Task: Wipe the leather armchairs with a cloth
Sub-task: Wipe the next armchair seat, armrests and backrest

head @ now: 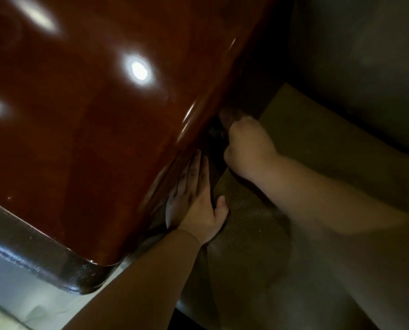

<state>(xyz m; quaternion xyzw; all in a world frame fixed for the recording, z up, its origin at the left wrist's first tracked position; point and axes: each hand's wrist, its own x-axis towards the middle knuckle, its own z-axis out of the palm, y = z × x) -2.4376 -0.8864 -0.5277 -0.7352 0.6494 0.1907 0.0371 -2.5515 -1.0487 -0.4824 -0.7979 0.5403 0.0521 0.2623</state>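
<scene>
The armchair's olive-brown leather seat [317, 139] fills the right side, with its dark back [365, 55] above. My right hand [248, 144] is curled into a fist and grips a dark cloth [227, 115]. It is pushed into the shadowed gap between the seat and a glossy red-brown wooden surface [91, 115]. Most of the cloth is hidden by the hand and the shadow. My left hand [196, 201] lies flat with straight fingers against the side edge of that wooden surface, its thumb pointing toward the seat.
The glossy wooden surface takes up the whole left half and reflects bright ceiling lights. Its dark rounded rim [55, 263] runs along the lower left. Pale floor [13, 294] shows beyond the rim at the bottom left corner.
</scene>
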